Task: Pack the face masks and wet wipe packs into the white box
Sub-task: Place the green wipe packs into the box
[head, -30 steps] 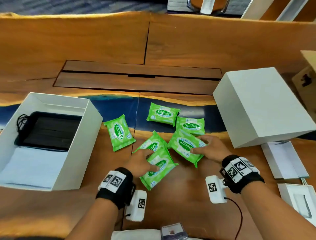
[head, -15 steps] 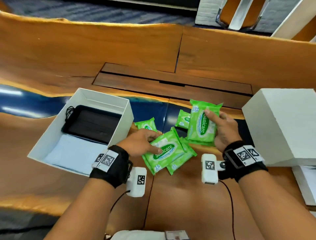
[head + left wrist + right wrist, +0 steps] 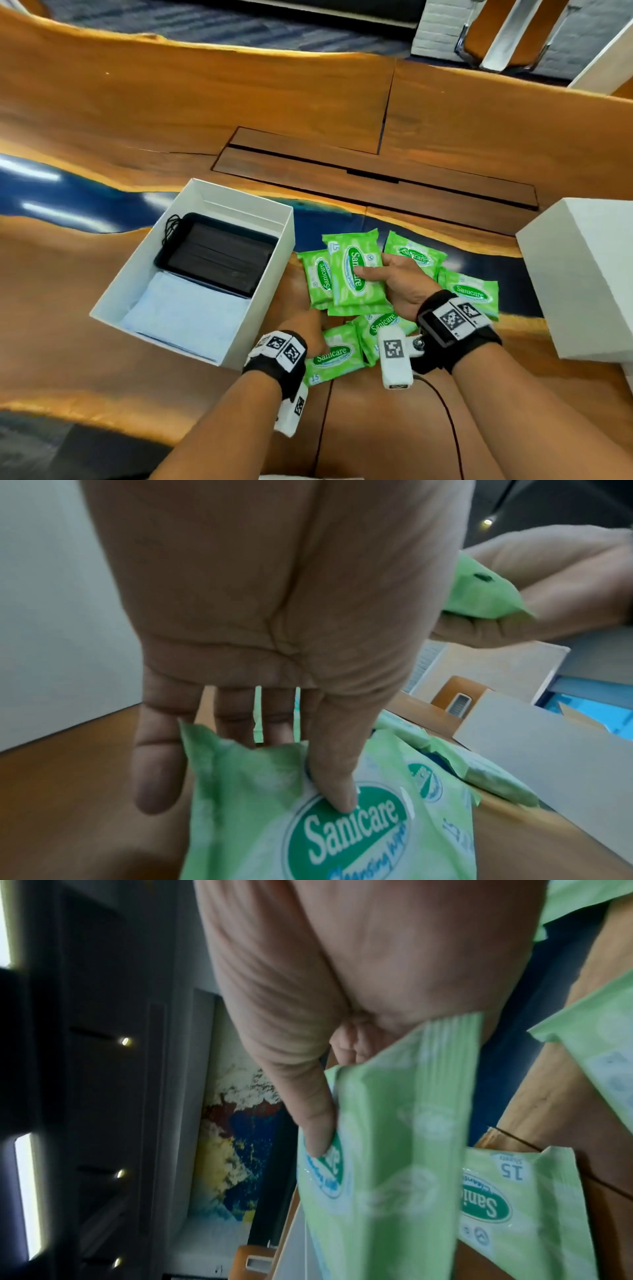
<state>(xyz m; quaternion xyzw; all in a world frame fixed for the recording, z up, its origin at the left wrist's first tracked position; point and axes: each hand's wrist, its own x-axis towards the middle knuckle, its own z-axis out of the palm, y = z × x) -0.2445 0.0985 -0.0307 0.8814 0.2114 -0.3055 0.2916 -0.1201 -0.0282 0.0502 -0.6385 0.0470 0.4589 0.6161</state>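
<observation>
The open white box (image 3: 268, 301) sits left of centre and holds black face masks (image 3: 219, 257) and light blue masks (image 3: 185, 311). My right hand (image 3: 387, 277) holds a green Sanicare wipe pack (image 3: 352, 274) up just right of the box, thumb (image 3: 315, 1123) across its face (image 3: 387, 1150). My left hand (image 3: 310, 334) pinches the end of another pack (image 3: 334, 356) lying near me, thumb (image 3: 335, 785) on top and fingers under it (image 3: 308, 818). Several more packs lie around: (image 3: 317, 277), (image 3: 414, 255), (image 3: 474, 294), (image 3: 383, 325).
A white box lid (image 3: 582, 281) stands upside down at the right on the wooden table (image 3: 479, 137). A dark recessed panel (image 3: 376, 171) runs behind the packs. A thin cable (image 3: 445, 411) trails from my right wrist.
My right hand lifted a pack off the table and carried it left toward the box. My left hand went from resting flat on a pack to pinching its end.
</observation>
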